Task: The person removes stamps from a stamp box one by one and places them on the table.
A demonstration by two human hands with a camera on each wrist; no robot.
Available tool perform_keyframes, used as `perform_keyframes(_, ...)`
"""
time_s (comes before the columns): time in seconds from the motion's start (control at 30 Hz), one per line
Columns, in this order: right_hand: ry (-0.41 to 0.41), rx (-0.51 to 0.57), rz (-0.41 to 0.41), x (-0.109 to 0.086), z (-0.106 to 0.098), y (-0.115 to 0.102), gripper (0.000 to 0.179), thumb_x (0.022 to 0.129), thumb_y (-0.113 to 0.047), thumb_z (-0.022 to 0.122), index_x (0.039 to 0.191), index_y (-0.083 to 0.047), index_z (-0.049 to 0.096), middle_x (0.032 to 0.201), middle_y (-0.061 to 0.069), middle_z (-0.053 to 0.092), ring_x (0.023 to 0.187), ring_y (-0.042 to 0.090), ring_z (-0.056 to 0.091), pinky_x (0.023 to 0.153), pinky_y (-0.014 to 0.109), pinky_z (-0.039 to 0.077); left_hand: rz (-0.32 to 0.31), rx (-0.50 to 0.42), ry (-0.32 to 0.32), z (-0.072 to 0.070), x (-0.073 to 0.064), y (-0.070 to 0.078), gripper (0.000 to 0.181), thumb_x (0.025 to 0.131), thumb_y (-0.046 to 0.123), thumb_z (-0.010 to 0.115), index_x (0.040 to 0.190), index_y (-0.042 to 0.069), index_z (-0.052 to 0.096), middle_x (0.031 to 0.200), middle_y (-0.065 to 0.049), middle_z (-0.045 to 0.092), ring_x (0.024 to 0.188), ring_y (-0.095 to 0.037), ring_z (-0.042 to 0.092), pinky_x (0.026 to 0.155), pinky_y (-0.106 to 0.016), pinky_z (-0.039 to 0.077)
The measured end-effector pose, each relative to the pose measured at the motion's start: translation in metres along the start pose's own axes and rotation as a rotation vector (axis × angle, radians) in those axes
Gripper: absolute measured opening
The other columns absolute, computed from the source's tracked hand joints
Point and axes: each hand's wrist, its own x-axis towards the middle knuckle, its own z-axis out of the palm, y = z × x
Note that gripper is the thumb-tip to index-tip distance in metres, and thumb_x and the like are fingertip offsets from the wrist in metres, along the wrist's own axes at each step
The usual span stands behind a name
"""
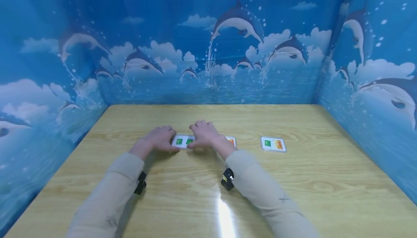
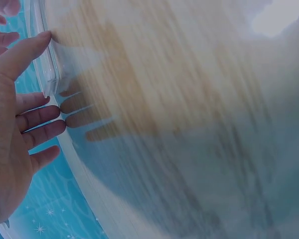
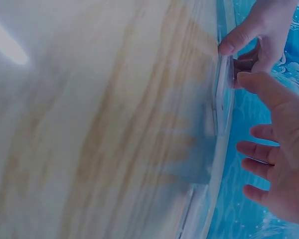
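A white picture card (image 1: 182,141) with green squares lies between the two hands on the wooden table. Its left end is pinched by my left hand (image 1: 160,138), with the thumb at the near edge and the fingers beyond the far one. My right hand (image 1: 204,135) hovers over the card's right end, its thumb close to the surface. In the right wrist view, that hand's fingers (image 3: 259,149) are spread and loosely bent, holding nothing. A second card (image 1: 231,141) with an orange picture is partly hidden behind the right wrist.
Farther right lies a third card (image 1: 273,144) with a green square and an orange picture. The wooden table (image 1: 182,202) reaches blue curtains (image 1: 163,82) printed with dolphins at the back and sides. A bright reflection shines near the front.
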Motion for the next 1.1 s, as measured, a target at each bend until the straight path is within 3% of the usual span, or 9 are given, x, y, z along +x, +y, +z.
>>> perform_keyframes(0.7, -0.05, -0.064, -0.015, 0.009, 0.014, -0.006, 0.073, 0.077, -0.057, 0.064, 0.132, -0.011, 0.048, 0.122, 0.008, 0.049, 0.106, 0.019, 0.042, 0.093, 0.037, 0.035, -0.029, 0.001, -0.012, 0.002, 0.005, 0.003, 0.063, 0.075, 0.056, 0.066, 0.111, 0.006, 0.056, 0.097, -0.005, 0.053, 0.081, -0.018, 0.05, 0.074, -0.035, 0.044)
perform_keyframes(1.1, -0.071, -0.012, -0.031, 0.009, 0.015, -0.005, 0.062, 0.078, -0.053, 0.065, 0.123, -0.013, 0.055, 0.113, 0.004, 0.049, 0.099, 0.016, 0.041, 0.085, 0.031, 0.037, -0.039, 0.007, -0.011, 0.003, 0.006, 0.004, 0.066, 0.074, 0.057, 0.066, 0.114, 0.005, 0.056, 0.099, -0.007, 0.053, 0.085, -0.02, 0.051, 0.078, -0.038, 0.044)
